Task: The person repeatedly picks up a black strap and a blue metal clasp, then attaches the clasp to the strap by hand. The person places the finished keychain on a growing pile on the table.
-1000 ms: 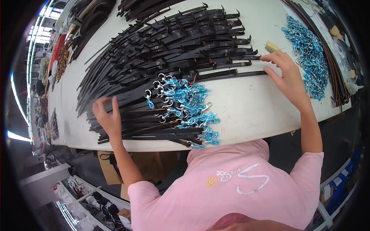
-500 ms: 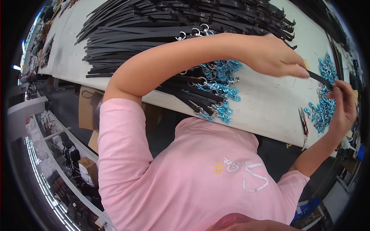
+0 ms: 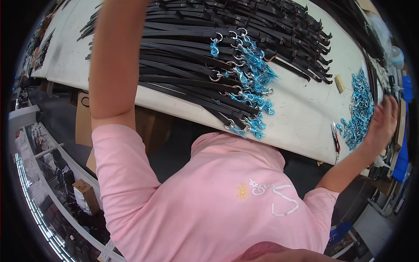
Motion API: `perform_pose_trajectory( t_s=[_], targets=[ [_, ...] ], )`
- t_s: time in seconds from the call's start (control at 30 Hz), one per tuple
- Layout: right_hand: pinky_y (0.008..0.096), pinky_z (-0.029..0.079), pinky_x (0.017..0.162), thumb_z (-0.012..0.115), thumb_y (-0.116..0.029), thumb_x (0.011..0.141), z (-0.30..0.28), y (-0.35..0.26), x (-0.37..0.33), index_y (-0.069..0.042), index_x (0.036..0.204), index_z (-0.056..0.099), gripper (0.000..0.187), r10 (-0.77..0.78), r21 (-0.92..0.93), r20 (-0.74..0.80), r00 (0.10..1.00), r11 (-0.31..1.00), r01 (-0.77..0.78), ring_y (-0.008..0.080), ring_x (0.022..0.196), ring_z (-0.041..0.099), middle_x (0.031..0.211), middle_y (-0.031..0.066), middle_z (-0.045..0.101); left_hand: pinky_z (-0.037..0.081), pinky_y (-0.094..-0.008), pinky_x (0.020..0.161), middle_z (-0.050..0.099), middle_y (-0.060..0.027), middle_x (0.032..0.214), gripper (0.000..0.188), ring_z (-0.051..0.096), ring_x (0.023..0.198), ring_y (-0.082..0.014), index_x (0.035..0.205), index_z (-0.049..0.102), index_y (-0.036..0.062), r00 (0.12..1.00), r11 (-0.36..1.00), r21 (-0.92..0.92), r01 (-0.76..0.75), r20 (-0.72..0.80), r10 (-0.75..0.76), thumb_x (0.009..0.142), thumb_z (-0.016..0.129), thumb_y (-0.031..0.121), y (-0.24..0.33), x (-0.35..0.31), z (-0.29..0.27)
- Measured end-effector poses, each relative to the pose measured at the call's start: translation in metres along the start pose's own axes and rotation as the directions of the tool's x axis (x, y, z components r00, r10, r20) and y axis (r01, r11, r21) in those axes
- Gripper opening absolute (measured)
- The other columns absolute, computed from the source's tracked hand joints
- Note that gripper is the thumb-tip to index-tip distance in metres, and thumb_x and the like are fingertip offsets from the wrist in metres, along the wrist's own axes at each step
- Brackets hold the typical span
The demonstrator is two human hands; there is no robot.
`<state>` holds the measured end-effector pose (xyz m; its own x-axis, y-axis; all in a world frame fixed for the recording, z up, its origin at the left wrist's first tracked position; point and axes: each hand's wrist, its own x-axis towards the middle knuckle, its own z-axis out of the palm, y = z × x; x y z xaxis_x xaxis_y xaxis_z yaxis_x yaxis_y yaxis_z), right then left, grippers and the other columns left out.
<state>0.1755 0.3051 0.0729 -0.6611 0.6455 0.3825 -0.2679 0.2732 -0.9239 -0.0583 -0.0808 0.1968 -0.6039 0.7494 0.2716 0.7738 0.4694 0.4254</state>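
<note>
Blue-wrapped clips (image 3: 362,99), shiny, silvery-ringed, heaped beside the right hand (image 3: 382,123), its fingers apart; left hand unseen.

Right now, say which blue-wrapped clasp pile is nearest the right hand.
The pile at the right end of the table, beside the right hand; the other pile lies farther left, among black straps.

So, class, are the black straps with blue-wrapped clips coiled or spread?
Spread: the black straps lie lengthwise on the table, clips at one end.
</note>
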Motion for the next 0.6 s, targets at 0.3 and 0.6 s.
perform_pose_trajectory(
  t_s=[0.3, 0.6],
  targets=[
    [0.0259, 0.058, 0.081, 0.067, -0.001, 0.094, 0.200, 0.013, -0.067, 0.002, 0.132, 0.055, 0.039, 0.016, 0.114, 0.461, 0.887, 0.990, -0.078, 0.0120, 0.093, 0.066, 0.112, 0.0097, 0.064, 0.048, -0.0271, 0.066, 0.072, -0.0093, 0.085, 0.024, 0.056, 0.069, -0.0107, 0.115, 0.069, -0.0016, 0.952, 0.846, -0.440, -0.302, -0.188, 0.242, 0.099, 0.063, 0.016, -0.069, -0.022, 0.169],
    [0.0263, 0.052, 0.084, 0.064, -0.012, 0.099, 0.048, 0.069, -0.033, 0.002, 0.114, 0.065, 0.021, 0.227, -0.317, 0.219, 0.949, 0.936, -0.150, 0.0114, 0.087, 0.065, 0.097, 0.0042, 0.069, 0.032, -0.0247, 0.064, 0.040, 0.0008, 0.080, 0.040, 0.038, 0.071, -0.0102, 0.115, 0.072, -0.0032, 0.997, 0.859, -0.507, -0.065, -0.006, 0.071, 0.076, 0.076, 0.004, -0.077, -0.047, 0.139]
  ],
)
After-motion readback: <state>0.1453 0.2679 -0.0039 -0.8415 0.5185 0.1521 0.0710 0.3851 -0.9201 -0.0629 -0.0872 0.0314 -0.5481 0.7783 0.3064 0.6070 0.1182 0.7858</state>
